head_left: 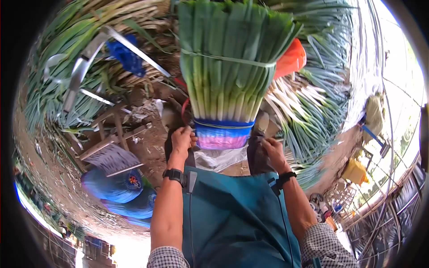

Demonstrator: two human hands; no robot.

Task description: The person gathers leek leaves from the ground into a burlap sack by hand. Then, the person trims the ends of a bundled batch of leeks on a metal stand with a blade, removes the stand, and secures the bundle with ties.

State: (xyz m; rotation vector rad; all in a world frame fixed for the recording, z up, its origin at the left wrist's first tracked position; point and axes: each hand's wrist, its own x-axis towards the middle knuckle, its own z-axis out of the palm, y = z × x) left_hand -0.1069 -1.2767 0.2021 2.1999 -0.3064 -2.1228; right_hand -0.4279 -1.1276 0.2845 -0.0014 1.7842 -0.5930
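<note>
A large bundle of leeks (pixel 225 85) stands in front of me, its green leaves pointing away. A pale tie (pixel 228 57) circles the leaves. Blue and pink wrapping (pixel 222 135) covers the root end, with a thin band around its upper part. My left hand (pixel 182 141) is closed beside the wrapping's left edge, fingertips close to it. To the right, my right hand (pixel 272 152) is closed too, over my knee and apart from the wrapping. Whatever either hand pinches, if anything, is too small to make out.
Loose leeks (pixel 308 107) lie heaped at right, and more leafy stalks (pixel 49 98) at left. A metal frame (pixel 80 71), a small stool (pixel 111 156) and blue sacks (pixel 114 183) stand on the left. An orange bag (pixel 291 59) sits behind the bundle. A yellow container (pixel 355 171) is at right.
</note>
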